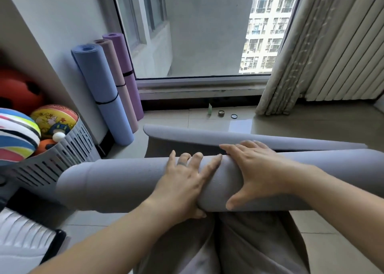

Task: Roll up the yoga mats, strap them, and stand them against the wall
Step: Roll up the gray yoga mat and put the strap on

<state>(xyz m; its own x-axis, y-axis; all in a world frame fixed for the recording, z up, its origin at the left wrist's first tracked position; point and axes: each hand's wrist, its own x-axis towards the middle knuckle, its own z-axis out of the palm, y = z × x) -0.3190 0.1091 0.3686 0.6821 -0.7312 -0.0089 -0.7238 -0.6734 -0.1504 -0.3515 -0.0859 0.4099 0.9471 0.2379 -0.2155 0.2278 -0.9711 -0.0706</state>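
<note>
Below the window [207,35], three strapped mats [99,91] stand against the wall [62,24] while left hand [182,182] and right hand [255,170], both spread flat, press the half-rolled grey mat [124,180] across the lap [239,242]; ball [55,120] print unreadable.

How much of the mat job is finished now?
Done: the blue mat, pink mat and purple mat stand strapped against the wall. In hand: the left hand and right hand press the grey mat, its loose end not yet rolled. Left: finish rolling, strap it, stand it up.

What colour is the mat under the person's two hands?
Pale grey: the mat shows best in the head view.
</note>
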